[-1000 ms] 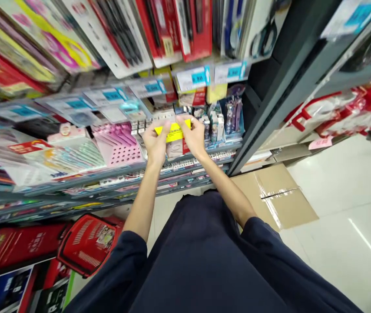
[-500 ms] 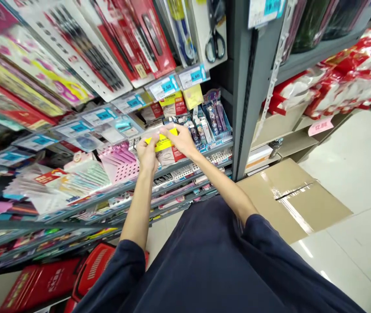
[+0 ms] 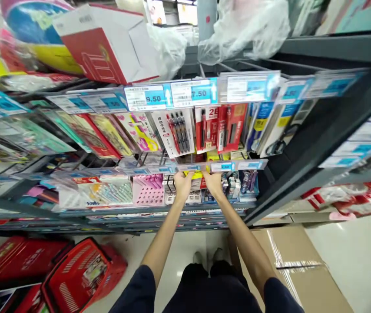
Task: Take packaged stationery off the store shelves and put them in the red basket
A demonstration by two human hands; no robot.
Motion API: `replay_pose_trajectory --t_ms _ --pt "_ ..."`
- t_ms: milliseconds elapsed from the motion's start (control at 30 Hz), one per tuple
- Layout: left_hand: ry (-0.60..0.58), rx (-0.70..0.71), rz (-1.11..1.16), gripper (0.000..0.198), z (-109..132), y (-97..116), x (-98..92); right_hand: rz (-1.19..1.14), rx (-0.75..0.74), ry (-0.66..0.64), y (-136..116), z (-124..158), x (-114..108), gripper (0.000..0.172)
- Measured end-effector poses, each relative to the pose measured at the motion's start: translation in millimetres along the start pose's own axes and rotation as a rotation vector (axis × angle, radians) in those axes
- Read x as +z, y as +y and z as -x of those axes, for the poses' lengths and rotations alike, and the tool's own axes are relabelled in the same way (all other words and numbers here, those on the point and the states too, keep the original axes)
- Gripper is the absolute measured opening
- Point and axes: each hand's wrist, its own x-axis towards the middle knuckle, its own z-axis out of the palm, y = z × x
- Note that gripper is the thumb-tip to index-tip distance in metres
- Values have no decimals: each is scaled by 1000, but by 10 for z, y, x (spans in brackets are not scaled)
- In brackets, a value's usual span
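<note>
My left hand (image 3: 182, 186) and my right hand (image 3: 213, 184) reach onto the shelf just below the lower price rail. Between them is a small yellow, red and white box (image 3: 197, 175), gripped from both sides with thumbs along its top. A pink holder with pink pens (image 3: 149, 189) stands left of my left hand. Close to my right hand are white and dark pens (image 3: 233, 186) in a display box, and a blue box of patterned pens (image 3: 248, 181) is further right. Part of the gripped box is hidden by my fingers.
Carded pens (image 3: 180, 132) and scissors (image 3: 278, 145) hang above my hands. A price rail (image 3: 223, 166) crosses just over them. A red shopping basket (image 3: 81, 276) stands on the floor at left, and a taped cardboard box (image 3: 289, 252) lies at right.
My view has swung up and left, showing the upper shelf and my feet. Both hands, with the box still between them, have moved in under the price rail beside other goods.
</note>
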Motion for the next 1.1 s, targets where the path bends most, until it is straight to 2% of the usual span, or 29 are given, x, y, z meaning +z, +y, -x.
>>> replay_pose_trajectory --t_ms 133,267,400,533,767,933,1000,1100 --pt "-2 130 34 14 -91 -12 54 95 -150 -23 20 -117 17 24" --pt "0 192 38 17 -91 -73 14 166 -225 -59 50 -128 -6 16" --pt "46 256 17 21 -71 -90 -60 206 -259 -118 62 -125 28 11" --pt "97 315 -14 24 -101 -19 -54 245 -304 -150 32 -155 57 6" --pt "57 311 -27 25 -134 1 -53 262 -239 -154 31 -127 20 8" --pt "12 272 -39 24 -204 -99 -58 317 -241 -48 60 -177 55 10" --pt "40 256 -54 27 -211 -155 -35 369 -246 40 83 -213 104 9" --pt "112 323 -99 39 -144 -249 1 432 -243 182 127 -260 210 7"
